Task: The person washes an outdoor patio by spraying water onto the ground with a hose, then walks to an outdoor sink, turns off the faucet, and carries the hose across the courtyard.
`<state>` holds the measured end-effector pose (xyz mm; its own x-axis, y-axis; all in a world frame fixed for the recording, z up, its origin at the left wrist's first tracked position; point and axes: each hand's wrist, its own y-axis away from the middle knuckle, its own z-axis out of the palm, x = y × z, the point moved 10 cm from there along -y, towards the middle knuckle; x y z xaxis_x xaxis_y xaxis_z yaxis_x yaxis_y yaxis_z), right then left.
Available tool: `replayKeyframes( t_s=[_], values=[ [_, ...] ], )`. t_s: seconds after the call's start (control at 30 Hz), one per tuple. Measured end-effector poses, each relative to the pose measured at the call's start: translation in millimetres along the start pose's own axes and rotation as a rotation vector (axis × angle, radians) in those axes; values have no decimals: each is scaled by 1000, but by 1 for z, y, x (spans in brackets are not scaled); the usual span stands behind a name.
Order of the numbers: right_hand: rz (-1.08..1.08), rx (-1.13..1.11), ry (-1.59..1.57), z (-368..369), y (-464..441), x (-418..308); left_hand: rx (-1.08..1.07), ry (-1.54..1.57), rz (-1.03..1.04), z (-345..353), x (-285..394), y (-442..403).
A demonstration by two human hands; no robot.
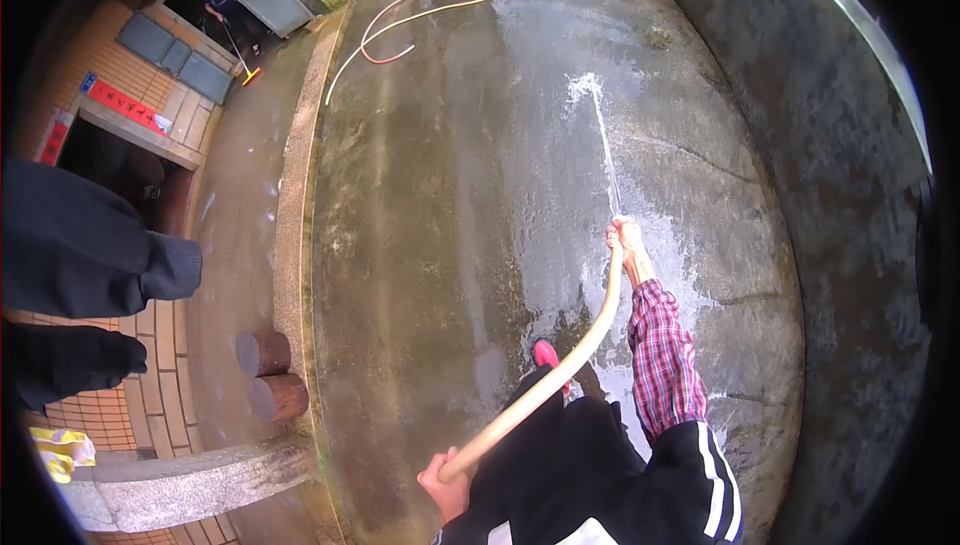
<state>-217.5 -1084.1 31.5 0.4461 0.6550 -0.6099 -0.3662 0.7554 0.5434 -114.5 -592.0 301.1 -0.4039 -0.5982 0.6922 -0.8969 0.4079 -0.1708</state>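
A thick pale yellow hose [545,385] curves up from the bottom centre towards the right. Its lower part is gripped by my left hand [447,485], near the bottom of the view. Farther forward, my right hand [627,237] is closed around the hose's end, below a checked sleeve. From that end a narrow jet of water [605,145] shoots forward and splashes on the wet concrete ground [430,195]. A pink shoe [546,354] shows under the hose.
A low kerb [297,165] runs along the left, beside two round wooden stumps [272,375]. A tall wall [800,125] borders the right. Another hose [450,10] lies looped ahead. A person [222,7] with a long-handled squeegee [250,76] stands by the doorway, upper left.
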Motion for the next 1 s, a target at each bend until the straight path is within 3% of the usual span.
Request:
replayKeyframes(
  t_s=[0.2,0.27,0.6,0.67,1.0],
  values=[
    [-48,70,4,66,-38,-7,-17,13,6,9,2,-63],
    [-27,-48,0,95,-55,-6,5,30,-10,11,-10,-76],
    [-5,-46,51,189,-155,-11,-8,101,-138,51,-27,-160],
    [-18,-19,56,208,-184,-10,88,102,-176,64,-41,-180],
    [118,-173,40,323,-283,7,176,51,-245,78,38,-299]
  ],
)
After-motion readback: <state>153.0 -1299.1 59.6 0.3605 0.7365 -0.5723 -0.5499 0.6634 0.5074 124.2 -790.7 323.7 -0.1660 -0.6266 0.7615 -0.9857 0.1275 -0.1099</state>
